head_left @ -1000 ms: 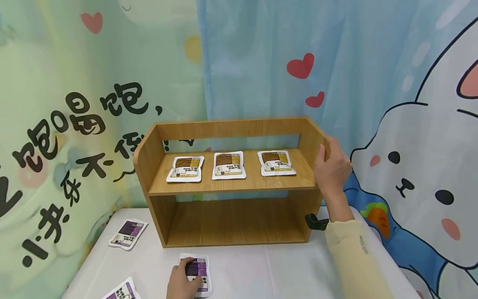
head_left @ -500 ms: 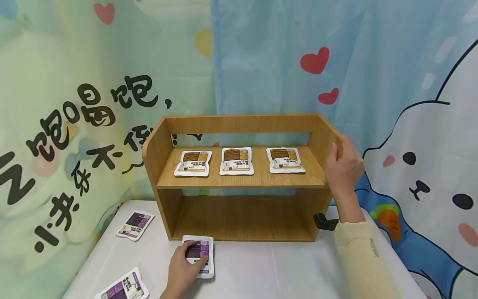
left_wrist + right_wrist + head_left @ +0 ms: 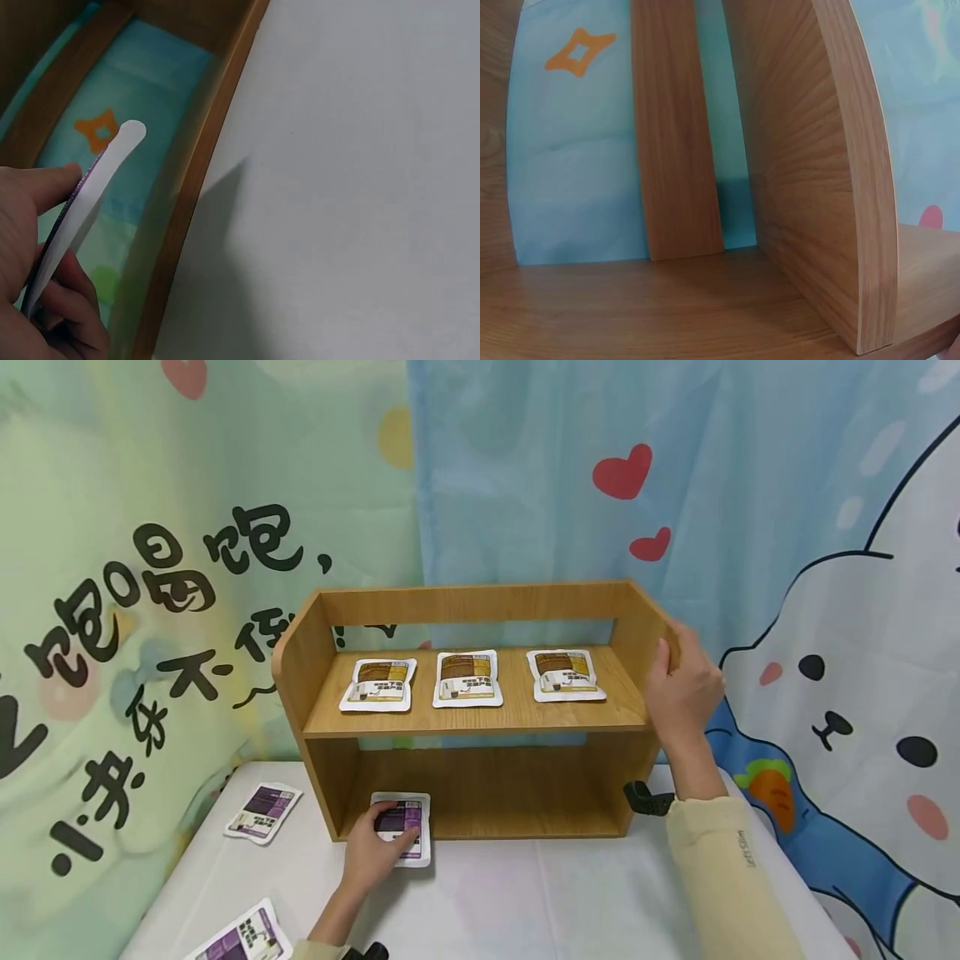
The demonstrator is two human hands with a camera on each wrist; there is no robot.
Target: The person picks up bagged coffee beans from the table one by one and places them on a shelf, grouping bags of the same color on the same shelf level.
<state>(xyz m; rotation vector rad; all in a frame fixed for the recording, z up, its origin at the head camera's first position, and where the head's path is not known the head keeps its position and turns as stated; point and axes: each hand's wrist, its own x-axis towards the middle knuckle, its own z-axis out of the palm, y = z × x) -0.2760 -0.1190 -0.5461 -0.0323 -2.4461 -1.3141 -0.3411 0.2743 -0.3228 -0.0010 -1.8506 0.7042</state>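
Note:
My left hand (image 3: 369, 853) pinches a flat white-and-purple pouch (image 3: 417, 831) in front of the lower tier of a two-tier wooden shelf (image 3: 476, 606). In the left wrist view the pouch (image 3: 94, 187) is seen edge-on, with thumb and fingers on opposite faces, beside the shelf's front edge. At the shelf's right side panel, my right hand (image 3: 682, 693) grips the upper edge. The right wrist view is filled by the shelf's boards (image 3: 802, 150), the hand being mostly out of frame. Three white pouches with brown-and-gold labels, left (image 3: 378, 685), middle (image 3: 467, 679) and right (image 3: 566, 676), lie in a row on the upper tier.
Two more purple-labelled pouches lie on the white-covered table, one left of the shelf (image 3: 262, 812) and one at the front left (image 3: 247, 935), cut by the frame. Behind the shelf hangs a printed curtain (image 3: 510, 485) with hearts and a rabbit.
My left hand has carried the purple pouch forward from the tabletop to the lower tier's front edge. The right hand keeps its grip on the side panel. The head view has shifted slightly.

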